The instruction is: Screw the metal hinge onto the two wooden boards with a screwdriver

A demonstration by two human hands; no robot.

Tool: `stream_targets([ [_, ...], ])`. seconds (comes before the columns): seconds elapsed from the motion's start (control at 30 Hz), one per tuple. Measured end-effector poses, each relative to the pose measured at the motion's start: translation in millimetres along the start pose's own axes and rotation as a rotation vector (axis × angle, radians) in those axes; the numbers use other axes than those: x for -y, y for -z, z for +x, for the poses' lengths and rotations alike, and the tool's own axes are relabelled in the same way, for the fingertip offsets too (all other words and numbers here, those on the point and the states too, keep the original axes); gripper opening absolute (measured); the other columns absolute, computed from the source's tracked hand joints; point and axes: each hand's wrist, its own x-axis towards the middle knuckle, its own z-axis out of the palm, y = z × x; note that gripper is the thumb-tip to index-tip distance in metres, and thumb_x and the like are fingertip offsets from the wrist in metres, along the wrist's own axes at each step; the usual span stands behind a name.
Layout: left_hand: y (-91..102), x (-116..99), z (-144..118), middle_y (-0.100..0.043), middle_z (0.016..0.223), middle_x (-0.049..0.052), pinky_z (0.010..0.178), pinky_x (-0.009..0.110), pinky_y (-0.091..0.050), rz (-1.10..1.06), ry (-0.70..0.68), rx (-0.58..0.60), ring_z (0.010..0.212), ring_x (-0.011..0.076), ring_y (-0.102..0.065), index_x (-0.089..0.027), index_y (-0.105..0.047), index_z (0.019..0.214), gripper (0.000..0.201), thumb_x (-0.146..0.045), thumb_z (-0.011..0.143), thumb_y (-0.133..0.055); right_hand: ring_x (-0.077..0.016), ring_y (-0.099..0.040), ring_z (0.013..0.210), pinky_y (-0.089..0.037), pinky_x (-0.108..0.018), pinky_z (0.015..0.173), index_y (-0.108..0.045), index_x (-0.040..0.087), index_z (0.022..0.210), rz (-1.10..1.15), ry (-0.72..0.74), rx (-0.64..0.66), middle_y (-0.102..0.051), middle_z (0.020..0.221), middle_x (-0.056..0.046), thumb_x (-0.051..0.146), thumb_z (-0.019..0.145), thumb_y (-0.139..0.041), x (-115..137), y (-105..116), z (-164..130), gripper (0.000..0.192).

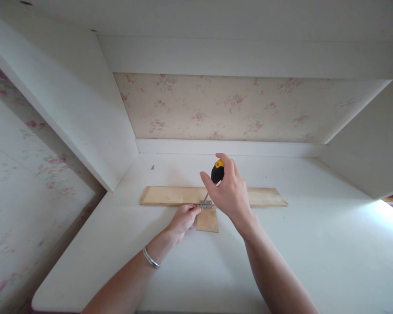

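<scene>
My right hand (231, 189) has its fingers curled round the black and yellow handle of a screwdriver (218, 171), with the thumb lifted off to the side. The shaft slants down to a small metal hinge (206, 203). That hinge lies across the joint between a long wooden board (170, 195) and a short wooden piece (208, 220), which sticks out towards me. Beside the screwdriver's tip, my left hand (184, 220) is pinched closed at the hinge's left end. Whatever its fingertips hold is too small to make out.
Both wooden pieces lie on a white desk top (124, 244). A few small screws (152, 167) lie behind the long board on the left. White side panels (72, 96) rise at left and right, and a floral-papered wall (229, 107) stands at the back.
</scene>
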Motion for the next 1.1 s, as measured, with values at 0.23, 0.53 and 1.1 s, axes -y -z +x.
stream_targets([
  [0.23,-0.8,-2.4,-2.0,-0.031,0.050,-0.007,0.041,0.023,-0.011,0.013,-0.004,-0.005,0.042,0.0056,-0.024,-0.017,-0.048,0.064,0.026,-0.039,0.072,-0.059,-0.0222,-0.059,0.085,-0.047,-0.035,0.065,-0.036,0.023,0.130,0.006,0.011,0.004,-0.052,0.120,-0.011,0.022,0.077,-0.046,1.0,-1.3,-0.7,0.054],
  [0.53,0.8,2.7,2.1,-0.026,0.050,-0.008,0.041,0.023,-0.010,-0.012,-0.005,0.018,0.042,0.0051,-0.021,-0.018,-0.044,0.064,0.027,-0.040,0.071,-0.059,-0.0138,-0.055,0.068,-0.048,-0.032,0.062,-0.043,0.029,0.131,-0.029,0.057,-0.049,-0.052,0.115,-0.008,0.038,0.081,-0.054,-5.5,-2.9,1.2,0.052],
  [1.1,-0.6,-1.8,-0.9,-0.030,0.049,-0.008,0.041,0.023,-0.010,-0.024,0.013,0.005,0.041,0.0043,-0.024,-0.016,-0.049,0.064,0.027,-0.038,0.070,-0.062,-0.0184,-0.056,0.079,-0.047,-0.033,0.068,-0.033,0.026,0.137,0.054,0.085,0.031,-0.055,0.105,-0.008,0.027,0.083,-0.046,-2.8,2.3,1.5,0.055],
])
